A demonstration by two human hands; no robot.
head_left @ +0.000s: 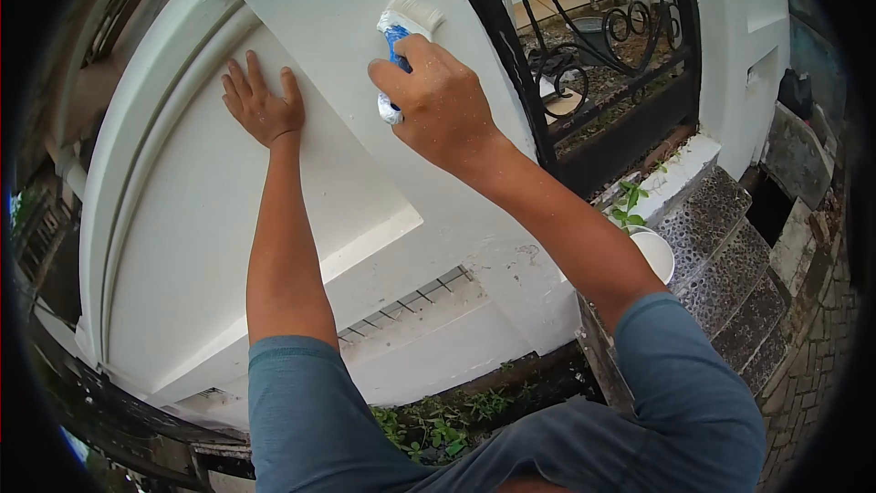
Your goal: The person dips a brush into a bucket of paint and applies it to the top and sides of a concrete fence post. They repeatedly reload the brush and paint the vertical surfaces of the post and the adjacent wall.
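Observation:
My right hand (438,100) is wrapped round the blue handle of a paintbrush (398,36), whose handle is smeared with white paint. Pale bristles at the brush's upper end lie against or close to the upper part of a white wall (338,0); actual contact cannot be made out. To the left, my left hand (265,100) rests with fingers spread on the wall's recessed panel, holding nothing.
A black wrought-iron gate (620,110) stands right of the wall. Beside my right forearm is a white container (653,254), near pebbled steps (707,210) and a green plant (628,205). More plants (438,429) grow below the wall.

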